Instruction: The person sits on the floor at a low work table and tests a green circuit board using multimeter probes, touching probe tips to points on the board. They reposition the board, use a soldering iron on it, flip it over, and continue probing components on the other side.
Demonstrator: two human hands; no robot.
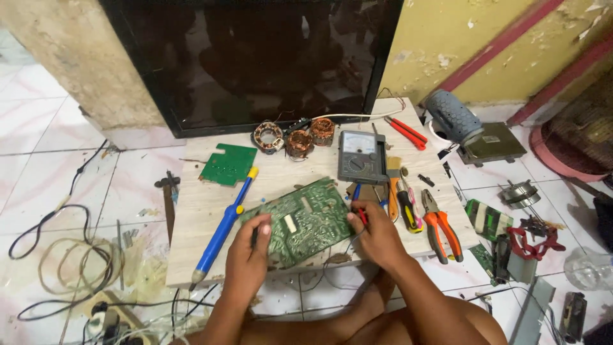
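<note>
A large green circuit board (305, 220) lies on a low wooden board table (198, 207), solder side up. My left hand (250, 246) pinches a thin dark probe whose tip rests on the board's left part. My right hand (375, 231) holds a red probe at the board's right edge. A grey analog multimeter (361, 155) sits just beyond the board. A blue and yellow desoldering pump (225, 223) lies left of my left hand.
A smaller green board (228, 163), three copper motor windings (294, 137), red cutters (406, 132), screwdrivers (402, 201) and orange pliers (440, 230) lie on the table. A dark television screen (255, 57) leans behind. Cables (64, 255) and parts litter the tiled floor.
</note>
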